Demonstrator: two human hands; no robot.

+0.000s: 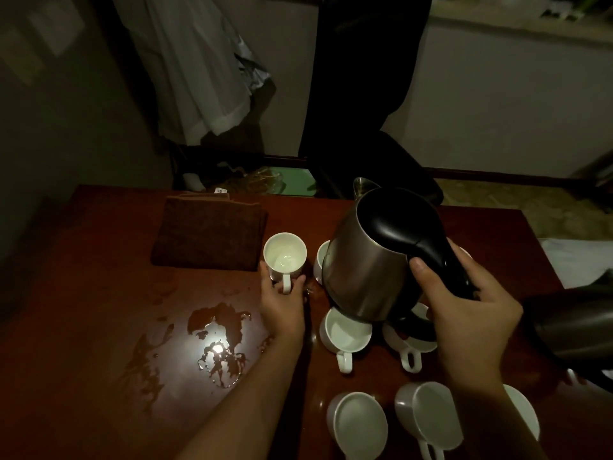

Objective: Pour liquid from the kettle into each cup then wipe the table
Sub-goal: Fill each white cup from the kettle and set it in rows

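Observation:
My right hand (464, 307) grips the black handle of a steel kettle (368, 260), held in the air above the cups, spout pointing away from me. My left hand (282, 303) holds a white cup (285, 252) by its handle; the cup stands upright on the table with a little liquid in its bottom. Several more white cups stand to the right and nearer me, among them one under the kettle (346, 333) and two at the front (360, 424), (431, 415). A folded brown cloth (209, 235) lies at the back left.
A spill of liquid (215, 340) spreads over the dark red wooden table (83, 293) left of my left arm. The kettle's black base (418, 327) sits under the kettle. A dark object (577, 330) lies at the right edge. Clothes hang behind the table.

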